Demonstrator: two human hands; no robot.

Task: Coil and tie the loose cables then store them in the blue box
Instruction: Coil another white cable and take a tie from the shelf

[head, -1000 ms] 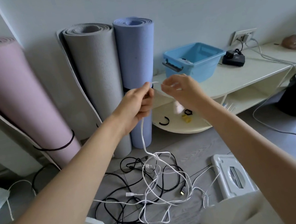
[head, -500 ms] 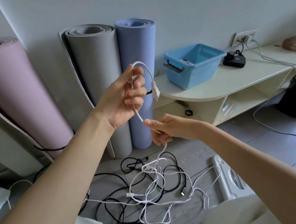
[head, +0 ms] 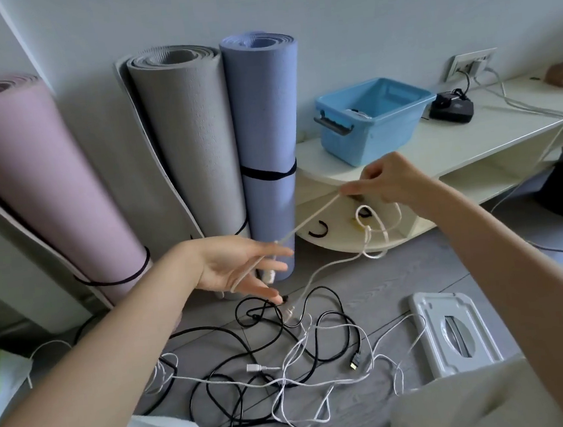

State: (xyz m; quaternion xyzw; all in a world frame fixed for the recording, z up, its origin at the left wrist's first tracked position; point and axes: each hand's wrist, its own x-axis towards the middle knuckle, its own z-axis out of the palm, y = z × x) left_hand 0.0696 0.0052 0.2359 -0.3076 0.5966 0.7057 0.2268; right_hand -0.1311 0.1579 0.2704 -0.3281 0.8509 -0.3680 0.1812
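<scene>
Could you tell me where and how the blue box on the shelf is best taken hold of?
Judging by its shape, grip the blue box by the dark bar handle on its near-left end wall, coming from the front left. The handle stands off the wall, giving fingers room to curl under.

Left hand point(head: 234, 269) open-palmed, right hand point(head: 387, 182) pinching.
</scene>
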